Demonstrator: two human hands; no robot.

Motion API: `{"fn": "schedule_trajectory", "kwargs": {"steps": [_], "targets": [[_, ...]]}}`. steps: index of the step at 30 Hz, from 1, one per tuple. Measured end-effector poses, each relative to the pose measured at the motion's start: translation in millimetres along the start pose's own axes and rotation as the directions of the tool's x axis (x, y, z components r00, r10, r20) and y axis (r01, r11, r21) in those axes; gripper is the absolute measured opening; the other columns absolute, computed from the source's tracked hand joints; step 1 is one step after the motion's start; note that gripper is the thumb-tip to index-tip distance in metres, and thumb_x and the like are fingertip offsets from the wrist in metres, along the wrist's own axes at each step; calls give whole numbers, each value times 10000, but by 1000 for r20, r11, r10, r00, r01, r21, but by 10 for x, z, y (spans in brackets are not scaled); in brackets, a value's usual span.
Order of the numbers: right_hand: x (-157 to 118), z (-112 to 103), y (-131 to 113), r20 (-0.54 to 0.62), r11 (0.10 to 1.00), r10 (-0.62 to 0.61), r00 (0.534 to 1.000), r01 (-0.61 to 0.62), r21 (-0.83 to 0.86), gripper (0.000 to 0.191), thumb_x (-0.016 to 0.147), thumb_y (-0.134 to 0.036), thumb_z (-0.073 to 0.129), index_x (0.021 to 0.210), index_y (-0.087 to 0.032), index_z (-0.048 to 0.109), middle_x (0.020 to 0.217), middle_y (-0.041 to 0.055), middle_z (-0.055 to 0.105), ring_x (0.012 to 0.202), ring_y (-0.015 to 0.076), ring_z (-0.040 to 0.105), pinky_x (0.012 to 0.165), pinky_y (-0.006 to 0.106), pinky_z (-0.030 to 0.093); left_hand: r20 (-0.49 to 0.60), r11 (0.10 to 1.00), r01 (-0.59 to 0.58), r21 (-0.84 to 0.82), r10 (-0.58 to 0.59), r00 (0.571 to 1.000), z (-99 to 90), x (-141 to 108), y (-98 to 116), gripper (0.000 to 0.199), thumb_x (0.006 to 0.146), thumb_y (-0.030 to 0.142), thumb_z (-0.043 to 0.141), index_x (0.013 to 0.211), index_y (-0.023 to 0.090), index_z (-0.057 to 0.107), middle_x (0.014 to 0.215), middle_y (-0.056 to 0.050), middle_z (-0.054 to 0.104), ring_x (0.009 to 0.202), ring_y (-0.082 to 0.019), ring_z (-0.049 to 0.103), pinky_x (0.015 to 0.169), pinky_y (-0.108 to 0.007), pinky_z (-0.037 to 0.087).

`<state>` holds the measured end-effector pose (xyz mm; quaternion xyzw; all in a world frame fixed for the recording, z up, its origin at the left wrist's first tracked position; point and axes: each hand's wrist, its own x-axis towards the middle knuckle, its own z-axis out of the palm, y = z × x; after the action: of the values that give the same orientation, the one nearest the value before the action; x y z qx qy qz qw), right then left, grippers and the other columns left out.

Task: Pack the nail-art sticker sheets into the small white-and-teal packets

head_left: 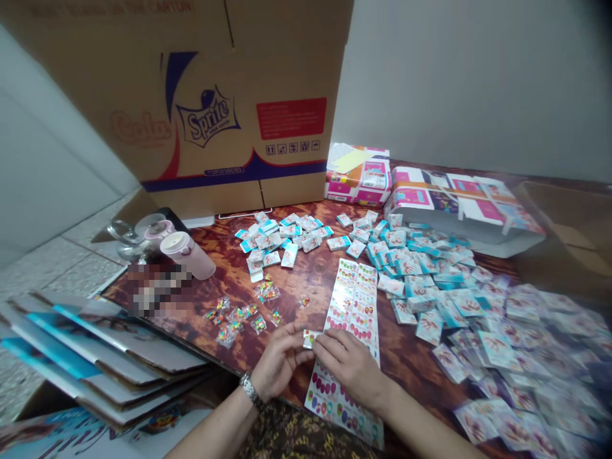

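Small white packet (310, 338) is pinched between left hand (280, 360) and right hand (351, 363), both partly closed, near the table (406, 357) front edge. Packet is held by its edges, just left of the printed label sheet (351, 306); loose packets (430, 287) are spread toward the right edge.

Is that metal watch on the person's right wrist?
No, the metal wristwatch is on the wrist of the left hand, and the wrist of the right hand looks bare.

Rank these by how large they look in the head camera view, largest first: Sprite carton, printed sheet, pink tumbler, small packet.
1. Sprite carton
2. printed sheet
3. pink tumbler
4. small packet

The sheet lies nearer the camera, so its lead over the tumbler is unsure.
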<state>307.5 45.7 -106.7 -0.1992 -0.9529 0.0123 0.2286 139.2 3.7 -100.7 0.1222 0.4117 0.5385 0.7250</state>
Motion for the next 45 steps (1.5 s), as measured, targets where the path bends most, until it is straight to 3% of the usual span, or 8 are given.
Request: {"fn": "schedule_trajectory", "kwargs": {"steps": [15,20,23,25,28,30,38,45], "targets": [[227,59,153,157,955,-26,987,-22,297,208,876,-179,468,1061,-198,562,993,71,615,947,194,534,791,324,470,-174,988,-72,136,96,980,-134,144,-13,383,606,112,682,935,137,488,652,15,603,494,-63,513,458,-159,389],[230,84,202,265,572,492,829,-537,620,245,875,-302,468,1094,-205,518,984,69,611,867,185,583,712,292,478,-12,915,-249,316,266,964,-84,134,35,280,734,237,637,956,157,485,777,-18,633,676,-110,584,607,-206,451],[212,157,213,377,384,569,731,-641,665,186,886,-325,427,882,-184,548,721,10,607,642,148,572,564,241,432,62,855,-267,444,268,961,-76,165,34,229,785,281,580,953,169,472,806,-27,634,710,-130,595,641,-234,463],[205,173,241,363,421,588,723,-656,626,206,885,-325,416,781,-187,527,631,-15,557,574,134,524,524,229,378,98,696,-296,655,310,946,-91,238,64,190,830,301,510,968,176,471,831,-35,632,738,-145,602,656,-251,469],[209,139,324,278,548,615,738,-654,521,196,879,-309,408,750,-192,497,609,-18,522,560,137,490,521,235,331,161,103,-231,968,454,876,-122,448,169,189,888,296,386,979,189,514,919,-53,609,866,-175,573,771,-302,445],[215,108,384,247,608,614,750,-649,458,191,875,-293,398,734,-192,478,617,-8,523,578,147,494,538,242,327,166,-82,-144,986,495,853,-139,629,240,183,872,284,413,932,177,550,963,-84,578,981,-227,508,867,-373,385],[153,100,529,254,706,592,764,-645,293,169,867,-236,352,728,-198,442,704,25,552,659,166,520,605,256,332,210,-284,-98,954,399,893,-145,940,288,112,810,229,498,777,141,559,935,-131,545,956,-275,461,820,-400,376],[223,96,631,320,718,556,767,-637,279,166,855,-245,380,710,-200,448,633,4,537,606,156,515,548,238,288,432,-301,-378,876,137,892,-12,638,440,91,842,272,491,823,192,531,1047,-54,572,1014,-187,497,858,-270,374]]}}
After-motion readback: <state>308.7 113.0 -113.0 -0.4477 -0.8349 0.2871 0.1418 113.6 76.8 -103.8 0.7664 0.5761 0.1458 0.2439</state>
